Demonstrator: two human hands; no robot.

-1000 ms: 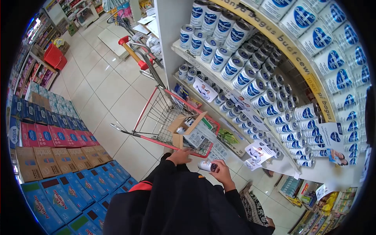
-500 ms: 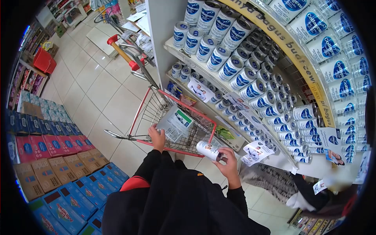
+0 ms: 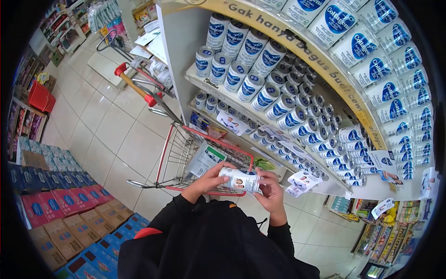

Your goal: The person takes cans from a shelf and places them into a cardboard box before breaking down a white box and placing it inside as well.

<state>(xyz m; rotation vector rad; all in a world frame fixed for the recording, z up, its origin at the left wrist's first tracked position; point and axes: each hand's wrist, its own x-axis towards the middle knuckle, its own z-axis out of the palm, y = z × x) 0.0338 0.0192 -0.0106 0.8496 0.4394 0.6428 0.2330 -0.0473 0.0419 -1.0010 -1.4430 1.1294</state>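
A white can [image 3: 239, 180] with a printed picture lies sideways between my two hands, in front of my chest. My left hand [image 3: 209, 180] grips its left end, and my right hand [image 3: 271, 191] has its fingers wrapped round the right end. Just beyond the can stands a red-rimmed metal cart [image 3: 163, 156], holding a white and green package [image 3: 207, 157]. To the right, rows of white and blue cans [image 3: 265, 96] fill the shelves.
A yellow-edged display arch [image 3: 325, 69] curves over the shelves at the right. Stacked cartons [image 3: 79, 218] line the left side. A red basket [image 3: 42, 96] sits at the far left. Paper leaflets [image 3: 304, 181] stick out from the lower shelf.
My left hand has come off the cart area and moved right onto the can. The can is now held in both hands. The person in dark clothing at the right is gone from view.
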